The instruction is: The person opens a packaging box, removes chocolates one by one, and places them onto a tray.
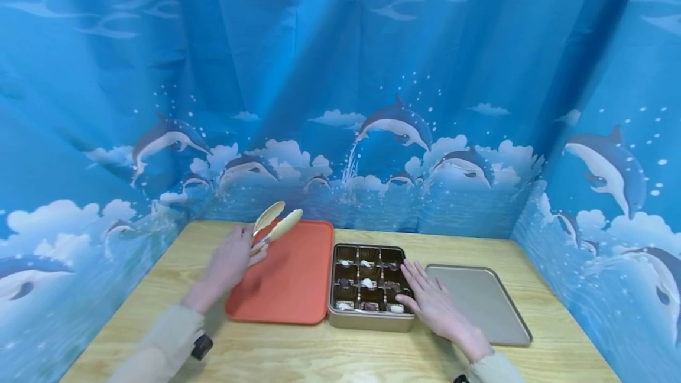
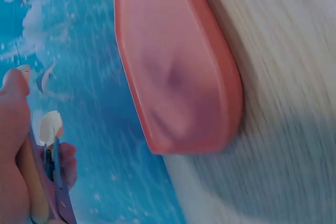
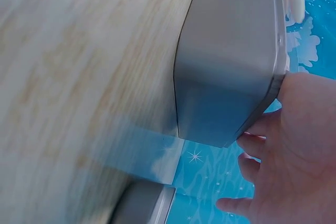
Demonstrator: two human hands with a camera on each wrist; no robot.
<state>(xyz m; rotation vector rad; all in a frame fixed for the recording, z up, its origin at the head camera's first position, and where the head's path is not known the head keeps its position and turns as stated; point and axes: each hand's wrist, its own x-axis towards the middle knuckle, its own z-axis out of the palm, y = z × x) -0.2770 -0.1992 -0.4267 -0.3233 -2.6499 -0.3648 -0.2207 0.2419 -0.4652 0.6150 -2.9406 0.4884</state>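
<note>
Up over the orange tray [image 1: 292, 294], my left hand [image 1: 226, 262] grips a pair of tongs [image 1: 285, 225] with cream-coloured tips. The tips point away from me, stand apart and have nothing between them. In the left wrist view the tongs' tip [image 2: 51, 125] shows beyond the fingers. My right hand [image 1: 433, 306] rests with extended fingers on the right rim of a metal box [image 1: 370, 323]. Dark dividers split the box into several compartments, which hold small white and dark brown pieces. In the right wrist view the fingers [image 3: 250, 167] lie along the rim.
A flat metal lid [image 1: 481, 294] lies on the wooden table [image 1: 276, 353] to the right of the box, partly behind my right hand. The tray adjoins the box's left side. Behind the table hangs a blue curtain [image 1: 330, 75] printed with dolphins.
</note>
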